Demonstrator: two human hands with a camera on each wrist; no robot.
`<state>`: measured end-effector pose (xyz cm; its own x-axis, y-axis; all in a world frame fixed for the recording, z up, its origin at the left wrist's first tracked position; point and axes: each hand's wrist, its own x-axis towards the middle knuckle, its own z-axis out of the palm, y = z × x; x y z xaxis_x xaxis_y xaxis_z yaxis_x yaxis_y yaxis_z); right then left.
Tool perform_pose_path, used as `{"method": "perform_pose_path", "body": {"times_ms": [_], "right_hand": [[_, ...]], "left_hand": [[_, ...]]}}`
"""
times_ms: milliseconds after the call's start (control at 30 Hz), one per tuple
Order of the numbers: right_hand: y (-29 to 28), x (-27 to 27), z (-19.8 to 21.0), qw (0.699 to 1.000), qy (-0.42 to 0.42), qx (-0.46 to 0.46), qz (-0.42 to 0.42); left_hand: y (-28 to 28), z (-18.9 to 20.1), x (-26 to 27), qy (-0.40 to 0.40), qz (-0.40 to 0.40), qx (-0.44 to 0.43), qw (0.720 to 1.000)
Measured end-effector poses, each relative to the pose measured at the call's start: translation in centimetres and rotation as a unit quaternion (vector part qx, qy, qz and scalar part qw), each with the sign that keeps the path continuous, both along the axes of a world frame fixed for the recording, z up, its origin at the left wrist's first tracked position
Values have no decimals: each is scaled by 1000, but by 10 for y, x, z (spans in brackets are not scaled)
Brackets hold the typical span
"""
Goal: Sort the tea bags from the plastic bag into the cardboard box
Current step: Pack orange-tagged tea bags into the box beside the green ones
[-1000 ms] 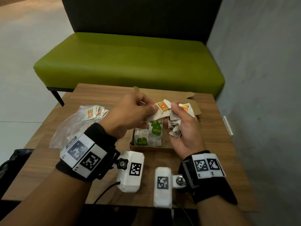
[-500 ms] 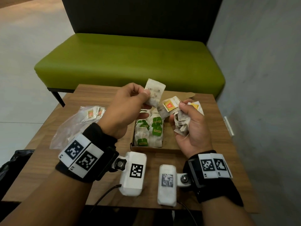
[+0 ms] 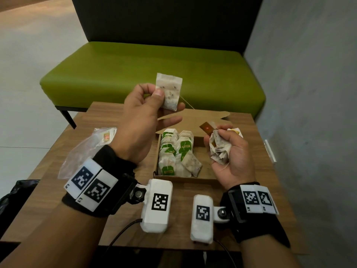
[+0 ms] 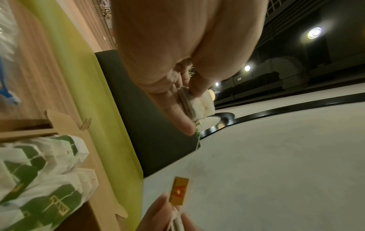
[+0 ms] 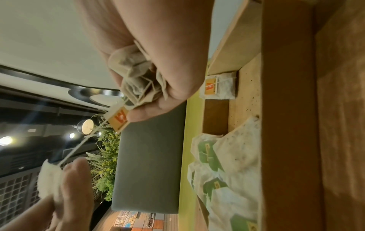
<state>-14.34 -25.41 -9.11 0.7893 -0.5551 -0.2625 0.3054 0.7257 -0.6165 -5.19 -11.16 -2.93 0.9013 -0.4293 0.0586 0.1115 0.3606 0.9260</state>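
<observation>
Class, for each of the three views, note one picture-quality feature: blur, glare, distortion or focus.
Head view: sharp and evenly lit, with wide-angle bending at the edges. Left wrist view: the ceiling light flares, and the green-tagged tea bags nearby are smeared. Right wrist view: the left hand is soft, and the frame looks rotated.

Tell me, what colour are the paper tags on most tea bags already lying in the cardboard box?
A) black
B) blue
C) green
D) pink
C: the tea bags lined up in the cardboard box carry green tags, seen from the head view.
</observation>
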Motion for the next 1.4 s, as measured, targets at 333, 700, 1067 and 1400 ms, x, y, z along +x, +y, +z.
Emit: {"method": "perform_pose_path", "body": {"times_ms": [333,700,1067,1400], "right_hand": [[-10,-7,-1,999,-8,27,-45],[-6,-5,3,999,-4,37,-23],[1,-4,9,995,-92,-15,43],[2,-5,12,987,-137,-10,84]], "left_hand": [[6,-3,6,32,29,60,997],[9,-22,6,-69,-143,325,932],[-1,-27,2,-130,-2,237,963],[8,-11,-6,-203,-144,317,915]]}}
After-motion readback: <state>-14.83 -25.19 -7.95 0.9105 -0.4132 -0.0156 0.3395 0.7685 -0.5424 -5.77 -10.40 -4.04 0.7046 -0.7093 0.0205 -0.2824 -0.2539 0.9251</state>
